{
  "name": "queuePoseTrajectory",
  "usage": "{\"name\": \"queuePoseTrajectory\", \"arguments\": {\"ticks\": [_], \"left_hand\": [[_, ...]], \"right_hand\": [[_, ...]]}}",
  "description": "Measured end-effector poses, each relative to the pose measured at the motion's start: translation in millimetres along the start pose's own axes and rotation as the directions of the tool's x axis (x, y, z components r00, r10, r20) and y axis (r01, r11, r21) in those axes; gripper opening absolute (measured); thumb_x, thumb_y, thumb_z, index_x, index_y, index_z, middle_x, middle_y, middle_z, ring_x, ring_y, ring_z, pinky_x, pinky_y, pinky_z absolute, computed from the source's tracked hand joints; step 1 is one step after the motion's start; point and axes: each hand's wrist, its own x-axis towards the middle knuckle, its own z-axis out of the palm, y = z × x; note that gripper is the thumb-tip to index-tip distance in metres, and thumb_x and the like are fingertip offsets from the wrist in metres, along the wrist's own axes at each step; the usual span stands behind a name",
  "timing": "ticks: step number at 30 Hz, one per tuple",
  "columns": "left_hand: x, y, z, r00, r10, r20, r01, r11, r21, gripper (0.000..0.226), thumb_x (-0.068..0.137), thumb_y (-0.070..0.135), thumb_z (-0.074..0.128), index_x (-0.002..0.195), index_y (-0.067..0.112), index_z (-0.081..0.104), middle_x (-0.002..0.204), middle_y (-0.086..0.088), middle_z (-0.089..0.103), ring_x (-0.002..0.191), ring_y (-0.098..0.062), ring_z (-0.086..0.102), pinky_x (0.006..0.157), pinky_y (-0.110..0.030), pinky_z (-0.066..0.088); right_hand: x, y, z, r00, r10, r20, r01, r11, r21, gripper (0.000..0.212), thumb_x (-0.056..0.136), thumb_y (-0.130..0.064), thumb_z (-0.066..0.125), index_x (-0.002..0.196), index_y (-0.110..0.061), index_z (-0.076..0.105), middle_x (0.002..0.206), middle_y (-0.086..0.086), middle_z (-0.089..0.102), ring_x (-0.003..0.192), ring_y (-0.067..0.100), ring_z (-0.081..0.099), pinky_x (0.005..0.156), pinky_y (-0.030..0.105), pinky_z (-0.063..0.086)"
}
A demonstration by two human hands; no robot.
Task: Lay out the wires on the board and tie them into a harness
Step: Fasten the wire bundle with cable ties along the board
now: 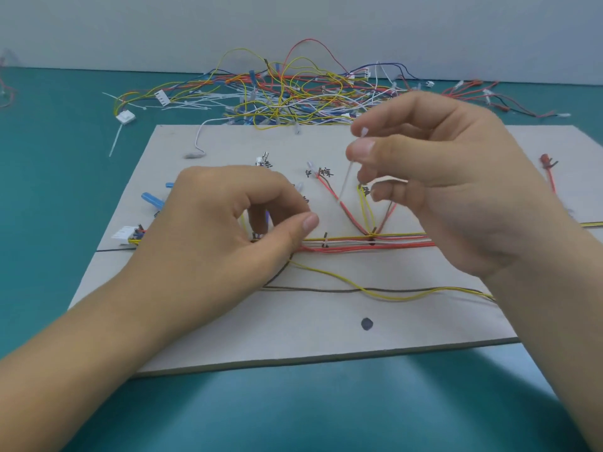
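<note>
Centrally on the teal tabletop (49, 190) a grey board (293, 337) is laid, and across its middle a wire bundle (375, 241) of yellow, white and red strands is run from left to right. The left hand (228, 230) is set on the bundle's left stretch, its fingers (261, 203) curled down tightly onto the wires and the thumb stretched out just above them; a yellow strand is seen in the gap between thumb and forefinger. The right hand (450, 177) is held above the board, and a thin white cable tie (346, 181) is pinched between its thumb and forefinger (the other fingers are curled in loosely beneath). The tie is slanted down to the red branch wires (346, 211) that fan up from the bundle; whether it touches them cannot be told. Toward the front edge a loose brown wire (310, 290) and a yellow wire (326, 273) are trailed across the board, apart from the bundle, near a black dot (366, 323). A white connector (124, 234) is seated at the board's left side, with blue sleeves (151, 200) just behind it. Along the far edge a heap of loose wires (287, 96) is piled.
</note>
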Motion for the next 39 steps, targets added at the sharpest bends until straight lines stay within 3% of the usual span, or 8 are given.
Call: {"name": "queuePoseTrajectory", "arguments": {"ticks": [4, 6, 12, 17, 22, 30, 36, 39], "left_hand": [[4, -5, 3, 0.999, 0.025, 0.037, -0.031, 0.985, 0.170, 0.006, 0.082, 0.034, 0.075, 0.083, 0.028, 0.079, 0.076, 0.012, 0.062, 0.075, -0.011, 0.052, 0.077, -0.041, 0.045], [5, -5, 7, 0.999, 0.007, 0.043, -0.016, 0.976, 0.215, 0.008, 0.081, 0.040, 0.077, 0.084, 0.033, 0.080, 0.082, 0.011, 0.058, 0.081, -0.016, 0.048, 0.081, -0.047, 0.040], [5, -1, 11, 0.994, -0.038, 0.101, 0.011, 0.967, 0.255, 0.007, 0.081, 0.044, 0.081, 0.080, 0.037, 0.081, 0.096, 0.011, 0.049, 0.093, -0.017, 0.037, 0.083, -0.038, 0.027], [8, -1, 10, 0.989, -0.075, 0.129, 0.036, 0.958, 0.284, 0.010, 0.080, 0.048, 0.080, 0.078, 0.038, 0.080, 0.105, 0.010, 0.053, 0.097, -0.019, 0.037, 0.083, -0.037, 0.026], [9, 0, 10, 0.983, -0.101, 0.156, 0.048, 0.949, 0.310, 0.008, 0.078, 0.042, 0.085, 0.077, 0.038, 0.079, 0.111, 0.012, 0.053, 0.100, -0.018, 0.036, 0.084, -0.034, 0.021], [11, -2, 13, 0.984, -0.097, 0.151, 0.048, 0.952, 0.301, 0.016, 0.075, 0.051, 0.074, 0.078, 0.036, 0.080, 0.115, 0.010, 0.055, 0.104, -0.018, 0.036, 0.087, -0.034, 0.023], [9, -3, 12, 0.982, -0.037, 0.185, -0.019, 0.955, 0.295, 0.008, 0.084, 0.038, 0.080, 0.081, 0.030, 0.079, 0.116, 0.007, 0.054, 0.103, -0.023, 0.040, 0.089, -0.051, 0.037], [9, -4, 13, 0.982, -0.034, 0.185, -0.022, 0.955, 0.296, 0.013, 0.083, 0.041, 0.074, 0.082, 0.029, 0.079, 0.114, 0.008, 0.052, 0.103, -0.023, 0.040, 0.089, -0.051, 0.036]], "right_hand": [[5, 1, -1, 0.988, -0.075, -0.134, 0.062, 0.993, -0.103, 0.016, 0.086, 0.000, 0.074, 0.086, -0.016, 0.072, 0.072, 0.001, 0.070, 0.064, 0.015, 0.065, 0.057, 0.026, 0.048], [6, 2, 1, 0.984, -0.088, -0.158, 0.072, 0.992, -0.104, 0.016, 0.086, 0.001, 0.073, 0.086, -0.015, 0.072, 0.069, -0.001, 0.069, 0.065, 0.016, 0.066, 0.056, 0.026, 0.050], [6, 10, 15, 0.976, -0.148, -0.159, 0.125, 0.982, -0.143, 0.016, 0.086, 0.003, 0.071, 0.086, -0.013, 0.070, 0.068, 0.000, 0.068, 0.063, 0.017, 0.069, 0.055, 0.027, 0.051], [6, 17, 22, 0.973, -0.190, -0.131, 0.158, 0.962, -0.223, 0.017, 0.085, 0.004, 0.071, 0.086, -0.013, 0.071, 0.071, 0.001, 0.068, 0.063, 0.014, 0.069, 0.057, 0.024, 0.051], [9, 20, 20, 0.957, -0.264, -0.122, 0.205, 0.910, -0.360, 0.015, 0.083, -0.001, 0.072, 0.086, -0.016, 0.073, 0.072, 0.000, 0.070, 0.065, 0.019, 0.071, 0.057, 0.032, 0.056], [11, 29, 21, 0.951, -0.303, -0.066, 0.235, 0.843, -0.484, 0.014, 0.083, -0.004, 0.072, 0.087, -0.018, 0.073, 0.079, -0.005, 0.070, 0.066, 0.017, 0.071, 0.064, 0.033, 0.058], [12, 32, 21, 0.950, -0.310, 0.034, 0.282, 0.807, -0.520, 0.016, 0.084, -0.001, 0.068, 0.085, -0.016, 0.072, 0.078, -0.009, 0.069, 0.071, 0.009, 0.070, 0.057, 0.008, 0.040], [11, 33, 22, 0.937, -0.330, 0.117, 0.339, 0.766, -0.546, 0.016, 0.083, 0.003, 0.067, 0.086, -0.012, 0.072, 0.078, -0.009, 0.069, 0.072, 0.007, 0.067, 0.062, 0.007, 0.043]]}}
